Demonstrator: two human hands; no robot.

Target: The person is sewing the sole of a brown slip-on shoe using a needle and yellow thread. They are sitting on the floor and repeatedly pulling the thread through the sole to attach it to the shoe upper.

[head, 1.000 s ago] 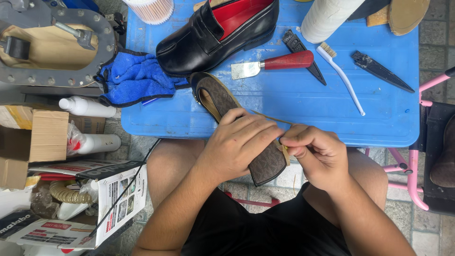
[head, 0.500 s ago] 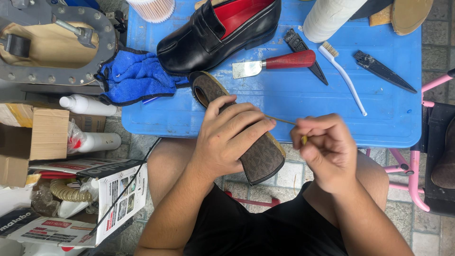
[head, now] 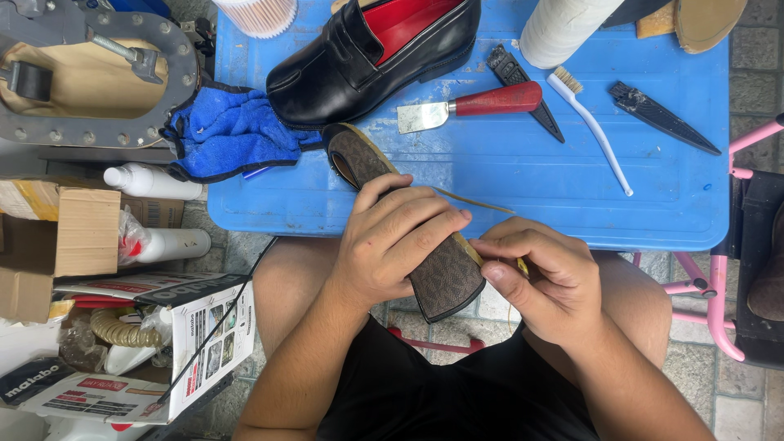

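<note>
My left hand grips a brown patterned shoe sole, which juts from the blue table's front edge toward my lap. My right hand sits against the sole's right edge, fingers pinched on a small yellowish tool or needle with a thin tan thread running up to the sole. What the pinch holds is mostly hidden by the fingers.
On the blue table lie a black loafer with red lining, a blue cloth, a red-handled knife, a white brush, two dark blades and a white roll. Cardboard boxes and white bottles crowd the floor at left; a pink stool frame at right.
My right hand, which had drawn away to the right with the thread, has come back against the sole's edge. The left hand keeps its grip on the sole.
</note>
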